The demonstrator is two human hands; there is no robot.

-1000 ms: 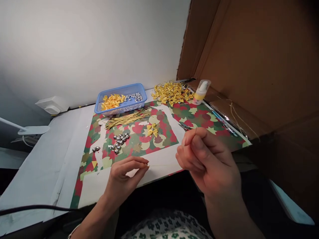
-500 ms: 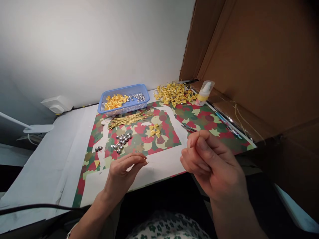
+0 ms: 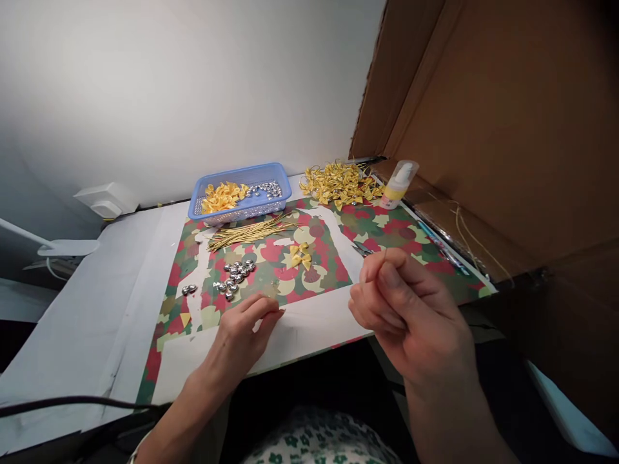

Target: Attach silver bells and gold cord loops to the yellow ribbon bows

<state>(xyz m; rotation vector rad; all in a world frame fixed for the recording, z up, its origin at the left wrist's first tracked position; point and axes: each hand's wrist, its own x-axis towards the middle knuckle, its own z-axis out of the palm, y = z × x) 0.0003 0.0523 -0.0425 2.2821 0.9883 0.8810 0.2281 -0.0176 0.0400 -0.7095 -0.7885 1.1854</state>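
White wall behind, brown cardboard panel (image 3: 483, 116) on your right. Bench surface: a camouflage-print mat (image 3: 396, 232) in red, green and cream.

Right hand (image 3: 411, 316): raised above the near edge of the mat, fingers curled in tight. Thumb and forefinger are pinched on a gold thread (image 3: 385, 255); its short free end sticks up just above the fingertips. The rest of the thread is hidden in your fist.

Left hand (image 3: 242, 328): low, palm down, fingers loosely curved, tips resting on the pale strip at the front of the mat. Thumb and forefinger are close together. You cannot tell from this view whether anything is between them.

Nearby items:
- Cluster of silver beads (image 3: 236, 274), just beyond your left fingertips.
- Two stray beads (image 3: 190, 289) lie to its left.
- Single yellow bow (image 3: 300, 253), mid-mat, between the two hands and further back.
- Bundle of gold cords (image 3: 246, 232), lying flat in front of the blue basket (image 3: 240, 170).
- Basket holds yellow bows and silver beads.
- Heap of yellow bows with gold loops (image 3: 338, 180), at the far edge.
- Pump bottle (image 3: 399, 183), upright, just beside that heap.
- Scissors (image 3: 362, 248), partly hidden behind your right fingers.
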